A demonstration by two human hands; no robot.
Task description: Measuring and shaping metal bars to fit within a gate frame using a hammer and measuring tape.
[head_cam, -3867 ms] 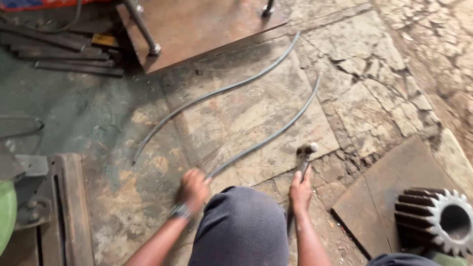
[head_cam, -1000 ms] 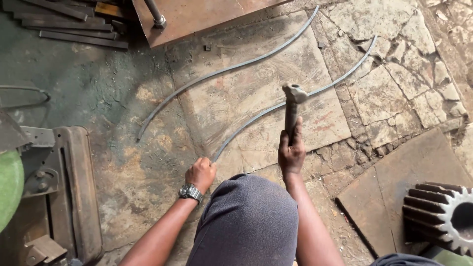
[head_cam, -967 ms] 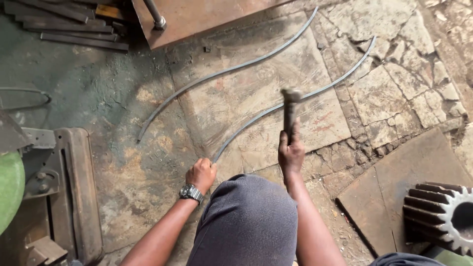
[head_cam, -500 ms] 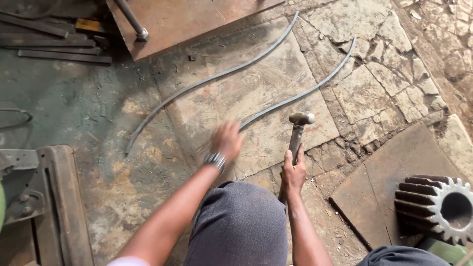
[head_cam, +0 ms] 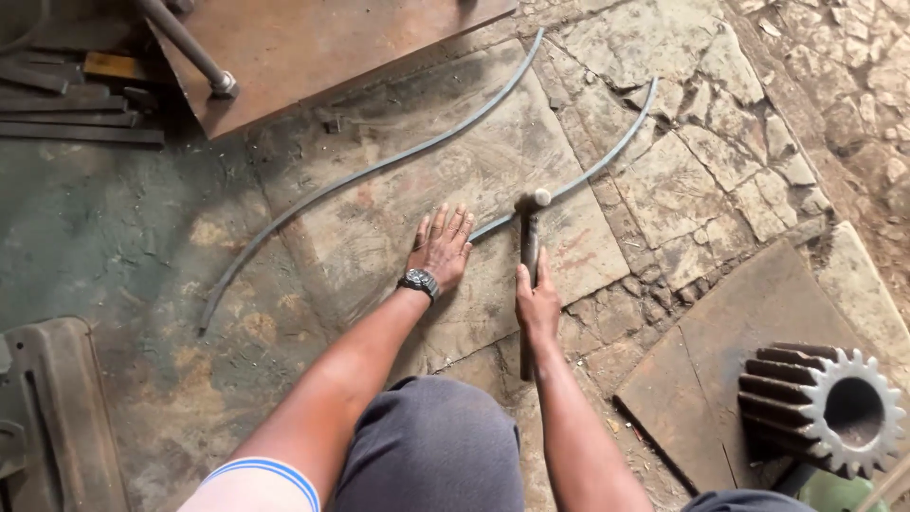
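Two curved steel rods lay on the cracked stone floor, and the nearer rod (head_cam: 607, 156) was the one being worked. Left hand (head_cam: 441, 248) was flat on the slab with fingers spread wide, palm down right over the near end of that rod, not gripping anything, just pinning it to the floor. Right hand (head_cam: 537, 301) was wrapped closed around the handle of a hammer (head_cam: 529, 237), thumb up along the shaft, with the head sitting at or just above the rod, a little beyond the left fingertips. The far rod (head_cam: 379, 169) lay apart, arcing toward a rusty steel plate (head_cam: 313, 47) at the top. Off to the right a big toothed gear (head_cam: 829, 408) sat on another plate. My take on doing this well: the hammer head was awfully close to those spread fingers, so I'd have kept the pinning hand further back along the rod and let the blows land square on the high spot of the bend where the rod had solid slab under it, not over a crack. Short controlled hits looked smarter than big swings, since a round rod could roll or jump. Couldn't tell whether the head was actually touching the rod.
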